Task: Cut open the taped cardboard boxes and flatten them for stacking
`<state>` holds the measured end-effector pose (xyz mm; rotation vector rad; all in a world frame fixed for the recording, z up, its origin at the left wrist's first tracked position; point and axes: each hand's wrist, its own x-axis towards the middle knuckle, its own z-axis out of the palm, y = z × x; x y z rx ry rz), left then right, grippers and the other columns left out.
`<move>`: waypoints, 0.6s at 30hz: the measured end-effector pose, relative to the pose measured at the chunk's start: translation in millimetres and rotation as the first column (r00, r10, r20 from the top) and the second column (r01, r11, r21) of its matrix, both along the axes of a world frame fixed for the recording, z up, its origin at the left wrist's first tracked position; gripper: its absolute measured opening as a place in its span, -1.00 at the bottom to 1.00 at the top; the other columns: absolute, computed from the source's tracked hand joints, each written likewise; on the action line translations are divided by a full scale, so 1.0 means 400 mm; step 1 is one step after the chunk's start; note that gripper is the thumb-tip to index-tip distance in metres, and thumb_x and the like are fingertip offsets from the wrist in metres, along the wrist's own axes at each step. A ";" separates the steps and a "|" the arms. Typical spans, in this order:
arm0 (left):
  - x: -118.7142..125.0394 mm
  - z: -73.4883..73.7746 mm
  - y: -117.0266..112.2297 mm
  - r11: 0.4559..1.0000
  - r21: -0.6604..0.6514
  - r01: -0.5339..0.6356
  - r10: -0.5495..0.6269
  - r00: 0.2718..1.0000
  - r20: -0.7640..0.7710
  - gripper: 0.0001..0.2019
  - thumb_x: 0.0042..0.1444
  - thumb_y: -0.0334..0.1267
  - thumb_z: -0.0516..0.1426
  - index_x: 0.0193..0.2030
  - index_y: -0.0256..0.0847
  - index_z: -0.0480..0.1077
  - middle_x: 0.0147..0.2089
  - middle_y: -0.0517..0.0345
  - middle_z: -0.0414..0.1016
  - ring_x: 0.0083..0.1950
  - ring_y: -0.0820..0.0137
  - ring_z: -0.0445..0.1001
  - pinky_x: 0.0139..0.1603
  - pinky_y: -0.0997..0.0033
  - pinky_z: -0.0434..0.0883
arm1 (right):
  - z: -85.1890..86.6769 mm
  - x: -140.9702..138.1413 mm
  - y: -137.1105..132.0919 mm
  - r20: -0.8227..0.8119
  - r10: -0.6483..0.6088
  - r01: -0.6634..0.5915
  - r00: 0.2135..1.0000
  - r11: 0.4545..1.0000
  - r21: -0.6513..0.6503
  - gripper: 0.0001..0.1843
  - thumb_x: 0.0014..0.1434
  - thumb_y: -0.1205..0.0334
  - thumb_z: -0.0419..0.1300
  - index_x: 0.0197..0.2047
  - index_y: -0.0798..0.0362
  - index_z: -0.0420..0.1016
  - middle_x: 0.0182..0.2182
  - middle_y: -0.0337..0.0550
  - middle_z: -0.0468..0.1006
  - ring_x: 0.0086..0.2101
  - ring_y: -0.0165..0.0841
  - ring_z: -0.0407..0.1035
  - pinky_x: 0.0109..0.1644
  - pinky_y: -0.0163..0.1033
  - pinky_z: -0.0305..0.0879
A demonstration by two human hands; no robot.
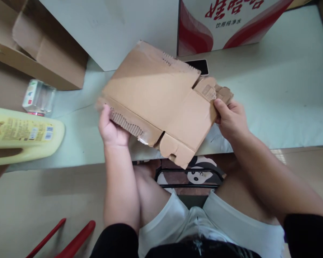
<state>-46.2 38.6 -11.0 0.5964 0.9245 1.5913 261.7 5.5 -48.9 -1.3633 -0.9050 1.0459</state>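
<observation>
A flattened brown cardboard box (150, 89) is held up over the near part of the table, tilted, with torn ridged edges and loose flaps. My left hand (113, 129) grips its lower left edge, the thumb on top and the other fingers hidden beneath. At the right end, my right hand (231, 116) pinches the cardboard box by a crumpled flap, thumb uppermost. Just behind the cardboard lies a phone-like device (201, 66) with a dark screen, partly covered by it.
Pale green cloth covers the table (285, 100). At the back stand a white box (118, 28) and a red-and-white water carton (220, 28). On the left are an open cardboard box (59, 53), a clear plastic bottle (40, 96) and a yellow jug (29, 134).
</observation>
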 end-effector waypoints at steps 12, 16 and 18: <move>-0.027 -0.013 0.019 0.985 -0.146 -0.093 0.092 0.996 -0.011 -0.77 0.27 -0.15 0.04 -0.23 -0.14 0.49 -0.11 0.05 0.65 0.19 0.26 0.56 0.18 0.26 0.54 | 0.049 -0.061 -0.114 -0.183 0.521 -0.549 0.834 0.819 -0.166 -0.42 -0.01 -0.34 0.39 -0.45 0.04 0.41 -0.70 -0.31 0.38 -0.76 -0.49 0.18 -0.73 -0.33 0.13; -0.043 0.010 0.001 0.961 -0.272 0.048 -0.016 0.993 0.119 -0.77 0.23 -0.12 0.03 -0.28 -0.14 0.47 -0.16 0.05 0.63 -0.01 0.24 0.62 0.01 0.19 0.60 | 0.092 0.009 -0.170 -0.121 0.122 -0.147 0.985 0.964 -0.220 -0.41 -0.27 -0.29 0.53 -0.42 -0.04 0.42 -0.66 -0.33 0.40 -0.78 -0.48 0.13 -0.79 -0.27 0.12; -0.054 0.015 -0.005 0.951 -0.300 0.081 -0.031 0.985 0.167 -0.80 0.20 -0.15 0.05 -0.31 -0.12 0.46 -0.20 0.09 0.62 -0.11 0.26 0.63 -0.08 0.18 0.61 | 0.113 0.082 -0.206 -0.040 -0.102 0.093 0.994 0.978 -0.188 -0.45 -0.34 -0.18 0.58 -0.47 -0.10 0.41 -0.63 -0.30 0.42 -0.75 -0.44 0.17 -0.80 -0.27 0.10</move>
